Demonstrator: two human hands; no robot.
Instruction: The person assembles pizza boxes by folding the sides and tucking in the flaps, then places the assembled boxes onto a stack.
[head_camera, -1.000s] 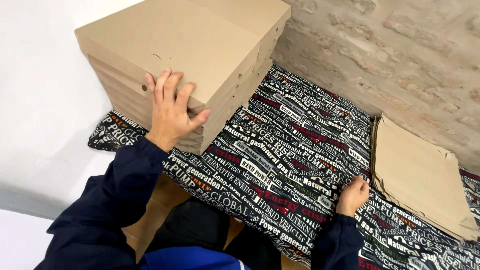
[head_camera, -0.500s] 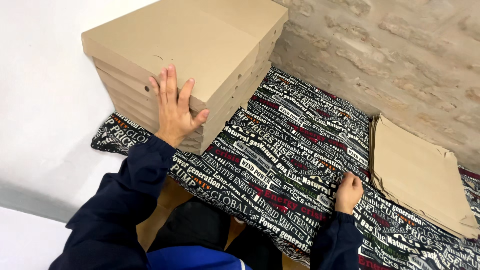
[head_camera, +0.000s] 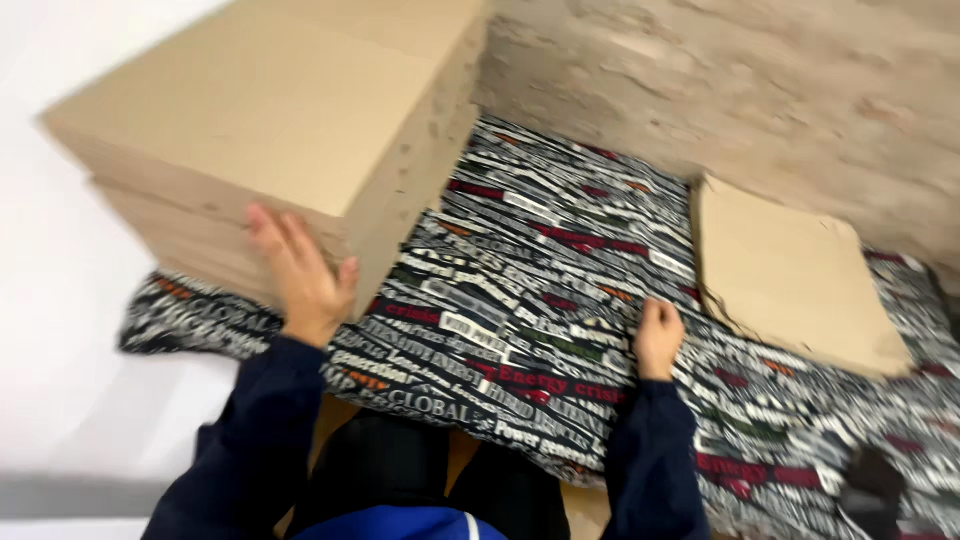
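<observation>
A makeshift packing or storage corner is suggested rather than a furnished room. A tall stack of flat cardboard boxes (head_camera: 270, 150) is piled under the left hand, against a plain white wall (head_camera: 60, 330). Rough, pale brick wall (head_camera: 760, 90) is seen beyond the right hand, where unfolded cardboard blanks (head_camera: 790, 280) are laid on a word-printed cloth (head_camera: 530, 290).

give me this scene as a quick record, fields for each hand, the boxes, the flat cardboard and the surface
left hand: flat against near side of box stack
right hand: resting on cloth, fingers curled
box stack: closed brown cardboard boxes, piled at left
flat cardboard: unfolded sheets, lying at right by the wall
cloth: black, printed all over, under everything
</observation>
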